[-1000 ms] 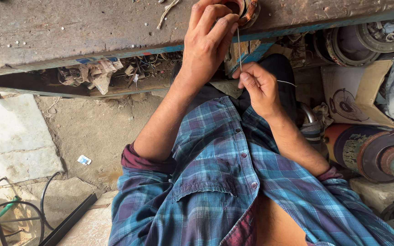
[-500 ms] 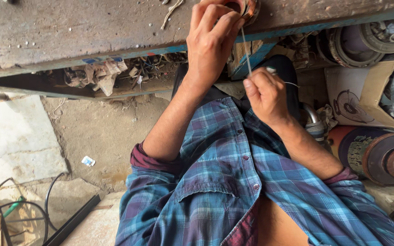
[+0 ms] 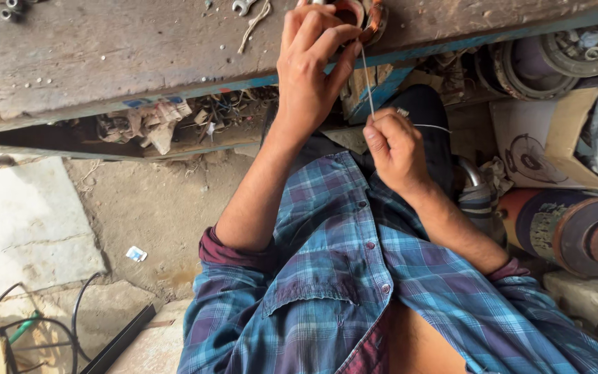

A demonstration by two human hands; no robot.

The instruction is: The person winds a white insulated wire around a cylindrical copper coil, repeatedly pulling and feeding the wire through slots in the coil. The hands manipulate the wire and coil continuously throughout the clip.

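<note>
While the left hand bears down on a small round part at the near edge of the bench, the right hand draws a thin pale strand taut from it, down below that edge. The part looks like a winding: a reddish-brown ring with coppery turns, half hidden by the fingers. How many turns or ties are already made cannot be read from this view. Judging by the strand stretched tight and a loose tail sticking out to the right of the fist, the binding seems under way, not finished, and the tail is uncut.

Left fingers are curled close together over the ring, thumb and forefinger tips meeting on it near where the strand leaves. Right fingers are folded into a tight fist, pinching the strand between thumb and the side of the forefinger.

Nearby, a spanner and a scrap of cord lie on the bench's far side, and motor housings sit at the right.
</note>
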